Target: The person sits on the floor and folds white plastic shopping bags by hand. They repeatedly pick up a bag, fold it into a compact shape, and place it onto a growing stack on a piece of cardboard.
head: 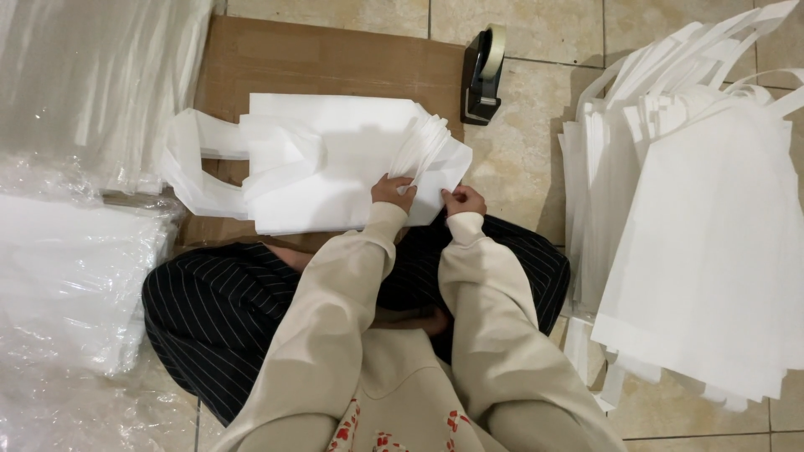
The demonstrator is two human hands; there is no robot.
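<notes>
A stack of white fabric bags (335, 159) with loop handles lies on a brown cardboard sheet (335, 59) in front of me. My left hand (392, 191) grips the lifted edges of several bags near the stack's right corner, fanning them up. My right hand (463, 200) pinches the corner of the stack just beside it. Both arms wear cream sleeves, and I sit cross-legged in dark pinstriped trousers.
A large pile of white bags (695, 226) with handles lies on the tiled floor at right. A black tape dispenser (483, 74) stands behind the cardboard. Clear plastic wrapping and wrapped white bundles (75, 251) fill the left side.
</notes>
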